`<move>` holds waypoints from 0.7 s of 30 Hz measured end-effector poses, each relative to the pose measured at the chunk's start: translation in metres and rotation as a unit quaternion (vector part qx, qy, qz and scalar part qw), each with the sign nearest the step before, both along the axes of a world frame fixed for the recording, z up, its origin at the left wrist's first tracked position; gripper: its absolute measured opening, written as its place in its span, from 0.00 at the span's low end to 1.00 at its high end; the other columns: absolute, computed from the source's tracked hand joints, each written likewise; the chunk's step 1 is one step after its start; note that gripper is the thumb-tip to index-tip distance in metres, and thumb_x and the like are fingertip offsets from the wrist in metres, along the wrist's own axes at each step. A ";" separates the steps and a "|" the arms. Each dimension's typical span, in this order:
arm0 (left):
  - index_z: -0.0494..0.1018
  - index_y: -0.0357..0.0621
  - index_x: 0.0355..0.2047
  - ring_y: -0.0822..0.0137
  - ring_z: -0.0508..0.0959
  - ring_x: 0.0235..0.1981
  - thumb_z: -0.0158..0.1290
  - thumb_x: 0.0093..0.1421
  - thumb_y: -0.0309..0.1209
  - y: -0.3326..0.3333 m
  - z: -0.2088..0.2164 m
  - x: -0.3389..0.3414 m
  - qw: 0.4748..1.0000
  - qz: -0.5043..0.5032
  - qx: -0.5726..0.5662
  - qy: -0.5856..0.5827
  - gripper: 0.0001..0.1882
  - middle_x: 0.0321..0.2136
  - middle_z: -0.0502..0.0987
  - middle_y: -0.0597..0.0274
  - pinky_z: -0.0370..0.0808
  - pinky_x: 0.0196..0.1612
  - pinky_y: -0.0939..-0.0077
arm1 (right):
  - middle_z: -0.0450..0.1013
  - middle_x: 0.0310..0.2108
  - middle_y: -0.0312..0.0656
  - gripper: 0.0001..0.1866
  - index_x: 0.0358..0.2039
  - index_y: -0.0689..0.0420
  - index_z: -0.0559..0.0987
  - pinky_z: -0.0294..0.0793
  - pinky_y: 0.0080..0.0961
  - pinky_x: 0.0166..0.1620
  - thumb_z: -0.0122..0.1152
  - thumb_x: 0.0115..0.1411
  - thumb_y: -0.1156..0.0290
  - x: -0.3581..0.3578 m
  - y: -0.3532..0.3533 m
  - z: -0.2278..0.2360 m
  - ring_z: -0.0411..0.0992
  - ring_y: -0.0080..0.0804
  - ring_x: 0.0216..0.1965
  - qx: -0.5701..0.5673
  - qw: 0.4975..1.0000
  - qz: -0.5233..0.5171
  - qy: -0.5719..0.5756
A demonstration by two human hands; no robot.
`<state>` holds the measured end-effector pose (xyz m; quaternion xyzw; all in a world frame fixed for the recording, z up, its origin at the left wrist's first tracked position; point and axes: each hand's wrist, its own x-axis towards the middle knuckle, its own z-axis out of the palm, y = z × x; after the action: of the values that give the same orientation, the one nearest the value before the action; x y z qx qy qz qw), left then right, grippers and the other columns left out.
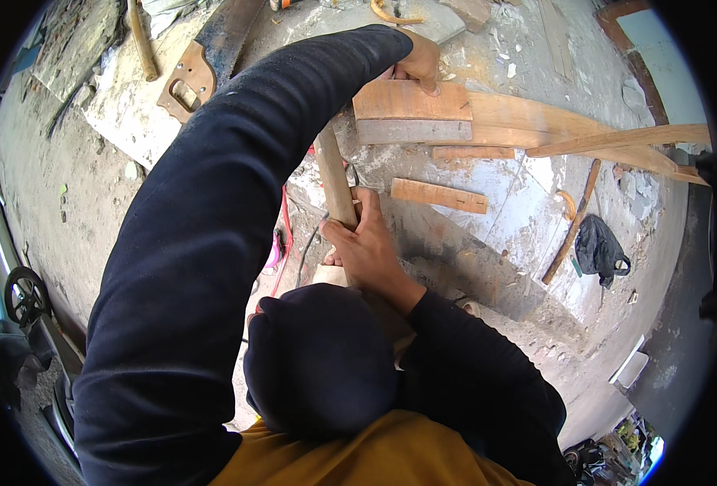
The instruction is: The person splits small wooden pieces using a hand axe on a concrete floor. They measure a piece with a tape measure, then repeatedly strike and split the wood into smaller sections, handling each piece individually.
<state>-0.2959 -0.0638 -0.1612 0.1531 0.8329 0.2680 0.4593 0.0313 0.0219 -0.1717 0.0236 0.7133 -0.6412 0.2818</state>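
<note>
My left arm, in a dark sleeve, reaches up and across the picture. At its end my left hand (pixel 417 66) grips the far edge of a wooden block (pixel 412 101), the thumb lying over its top; some fingers are hidden. The block rests against a long wooden plank (pixel 536 117). Nearer to me, my right hand (pixel 368 253) is closed around a square-edged wooden bar (pixel 333 174). The bar's far end passes behind my left sleeve. A dark, cloth-covered rounded shape (pixel 322 360) hides what lies below the right hand.
A handsaw (pixel 190 83) lies at the far left near a wooden stick (pixel 141 40). Wood offcuts (pixel 439 195), a thin stick (pixel 572 220) and a black plastic bag (pixel 600 249) lie to the right. A red cord (pixel 286 235) runs along the dusty floor.
</note>
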 end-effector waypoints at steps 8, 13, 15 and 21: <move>0.81 0.39 0.58 0.51 0.88 0.42 0.67 0.67 0.44 -0.002 0.004 0.004 1.000 0.010 0.017 0.004 0.27 0.47 0.85 0.46 0.90 0.41 0.48 | 0.71 0.42 0.49 0.30 0.61 0.62 0.60 0.77 0.30 0.31 0.70 0.68 0.69 0.008 -0.013 -0.019 0.74 0.28 0.29 -0.023 0.998 -0.058 -0.003; 0.81 0.39 0.58 0.51 0.88 0.42 0.66 0.67 0.43 -0.001 0.004 0.006 1.000 0.009 0.010 0.017 0.26 0.46 0.86 0.46 0.90 0.42 0.47 | 0.72 0.43 0.53 0.31 0.60 0.64 0.62 0.79 0.36 0.42 0.71 0.67 0.67 0.006 -0.013 -0.016 0.77 0.36 0.36 -0.004 0.997 -0.071 0.007; 0.81 0.39 0.59 0.51 0.88 0.42 0.66 0.67 0.43 -0.001 0.004 0.006 1.000 0.015 0.014 0.011 0.26 0.47 0.86 0.46 0.90 0.42 0.47 | 0.72 0.40 0.50 0.31 0.60 0.64 0.61 0.79 0.32 0.36 0.70 0.68 0.67 0.004 -0.012 -0.013 0.76 0.31 0.31 -0.023 0.998 -0.062 -0.016; 0.81 0.40 0.59 0.50 0.88 0.42 0.66 0.67 0.42 -0.001 0.004 0.006 1.000 0.016 0.018 0.013 0.25 0.47 0.86 0.47 0.90 0.41 0.46 | 0.73 0.35 0.46 0.30 0.59 0.62 0.60 0.75 0.28 0.27 0.70 0.68 0.69 0.004 -0.014 -0.002 0.73 0.24 0.23 -0.067 0.993 -0.084 -0.040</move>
<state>-0.2898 -0.0651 -0.1572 0.1511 0.8365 0.2880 0.4411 0.0354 0.0082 -0.1740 0.0897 0.6529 -0.7072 0.2561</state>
